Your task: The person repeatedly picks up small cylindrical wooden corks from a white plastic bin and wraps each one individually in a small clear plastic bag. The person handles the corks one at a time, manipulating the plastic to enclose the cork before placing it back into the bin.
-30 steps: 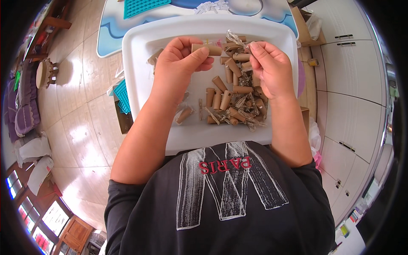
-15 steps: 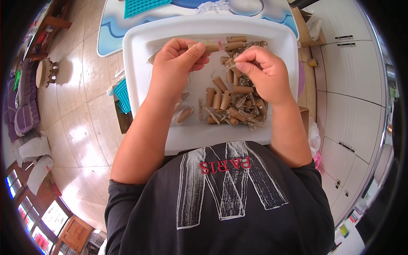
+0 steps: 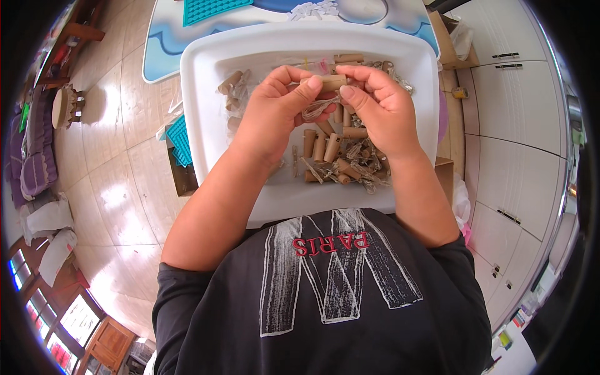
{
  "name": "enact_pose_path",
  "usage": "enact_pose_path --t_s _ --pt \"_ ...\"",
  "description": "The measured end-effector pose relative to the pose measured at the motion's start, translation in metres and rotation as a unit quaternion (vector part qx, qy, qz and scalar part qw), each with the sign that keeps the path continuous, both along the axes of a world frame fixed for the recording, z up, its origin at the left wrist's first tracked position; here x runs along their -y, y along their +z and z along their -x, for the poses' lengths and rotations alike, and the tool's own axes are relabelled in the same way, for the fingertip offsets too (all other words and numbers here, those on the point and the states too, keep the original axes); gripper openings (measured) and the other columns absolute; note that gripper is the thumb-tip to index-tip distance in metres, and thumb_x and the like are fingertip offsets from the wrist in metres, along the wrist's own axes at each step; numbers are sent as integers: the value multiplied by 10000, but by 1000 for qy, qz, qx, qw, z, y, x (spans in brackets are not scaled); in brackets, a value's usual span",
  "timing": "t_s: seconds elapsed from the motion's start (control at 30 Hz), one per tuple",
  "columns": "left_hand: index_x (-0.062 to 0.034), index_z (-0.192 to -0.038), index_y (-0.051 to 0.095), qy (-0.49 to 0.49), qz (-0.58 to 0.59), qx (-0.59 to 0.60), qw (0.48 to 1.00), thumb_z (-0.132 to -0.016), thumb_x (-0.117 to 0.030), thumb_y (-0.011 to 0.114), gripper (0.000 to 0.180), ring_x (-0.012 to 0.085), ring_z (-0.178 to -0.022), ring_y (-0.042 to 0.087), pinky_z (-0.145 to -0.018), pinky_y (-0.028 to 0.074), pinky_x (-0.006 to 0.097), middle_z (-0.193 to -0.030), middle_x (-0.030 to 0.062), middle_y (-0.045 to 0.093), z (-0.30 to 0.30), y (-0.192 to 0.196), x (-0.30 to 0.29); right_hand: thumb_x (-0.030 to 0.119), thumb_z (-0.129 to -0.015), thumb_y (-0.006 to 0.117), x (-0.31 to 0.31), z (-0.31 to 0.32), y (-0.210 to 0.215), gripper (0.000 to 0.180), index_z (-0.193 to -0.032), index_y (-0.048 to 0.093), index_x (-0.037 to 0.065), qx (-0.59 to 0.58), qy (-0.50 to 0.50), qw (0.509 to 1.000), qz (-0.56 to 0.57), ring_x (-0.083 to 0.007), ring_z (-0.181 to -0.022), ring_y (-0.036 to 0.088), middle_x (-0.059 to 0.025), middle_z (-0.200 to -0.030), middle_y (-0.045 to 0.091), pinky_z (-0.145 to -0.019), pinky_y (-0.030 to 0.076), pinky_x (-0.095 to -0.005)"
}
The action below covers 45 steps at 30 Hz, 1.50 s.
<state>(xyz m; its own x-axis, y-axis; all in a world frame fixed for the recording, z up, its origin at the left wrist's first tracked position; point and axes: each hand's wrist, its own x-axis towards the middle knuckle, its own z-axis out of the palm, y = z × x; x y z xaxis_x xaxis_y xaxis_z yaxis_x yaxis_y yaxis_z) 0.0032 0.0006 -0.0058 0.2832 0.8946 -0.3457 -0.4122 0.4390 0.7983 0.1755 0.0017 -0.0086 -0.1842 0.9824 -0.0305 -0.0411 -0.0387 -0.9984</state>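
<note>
Over a white plastic tub, both of my hands meet at a short brown tube held nearly level. My left hand pinches its left end between thumb and fingers. At the right end, the thumb and fingers of my right hand close on the same tube. Just below it, against my left fingers, hangs a looped bundle of thin, pale cord. Beneath my hands lie several more brown tubes and a heap of tangled clear strips or cords. My palms hide part of the tub's contents.
Several wrapped tubes lie along the tub's left side. Behind the tub, a blue and white table bears a teal tray and small white pieces. White cabinets stand on the right, and a small stool on the left.
My right hand has come up and left to meet the tube. My left hand has moved right and slightly nearer, and the corded bundle now hangs below the tube.
</note>
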Motion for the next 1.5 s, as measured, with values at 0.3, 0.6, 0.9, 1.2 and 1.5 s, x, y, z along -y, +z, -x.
enact_pose_path --t_s 0.3,0.6,0.9,1.2,1.5 --pt "-25 -944 527 30 -14 -31 999 -877 -140 561 137 153 -862 599 -773 499 303 -919 70 612 1 -1 -2 83 -824 631 1 2 -2 131 -912 588 -4 89 -51 993 -60 -47 -702 527 2 -766 602 -611 434 -188" --pt "-31 -954 537 -8 -26 -18 999 -858 -88 561 114 131 -832 575 -769 438 246 -925 54 612 7 -4 -4 82 -846 579 3 -1 8 71 -808 546 32 -7 -36 999 -17 -28 -610 444 39 -685 523 -540 368 -177" --pt "-36 -949 534 -9 -23 73 997 -867 -89 548 98 132 -846 579 -793 446 257 -920 67 610 4 -9 -4 118 -856 573 1 -1 3 63 -841 551 61 -60 -27 998 20 -18 -585 425 38 -648 496 -503 307 -160" --pt "-61 -909 550 13 -6 -38 999 -888 -195 550 136 141 -780 609 -724 488 258 -889 75 635 11 -3 -9 89 -851 584 1 -3 11 251 -1077 545 -13 -15 23 999 21 -26 -635 460 21 -725 541 -558 373 -173" --pt "-56 -898 553 -11 7 -35 999 -886 -227 566 172 116 -809 609 -713 480 236 -890 49 629 3 -4 -5 99 -868 574 1 6 1 219 -1063 563 0 -7 -2 1000 6 -48 -695 499 3 -776 571 -632 419 -182"
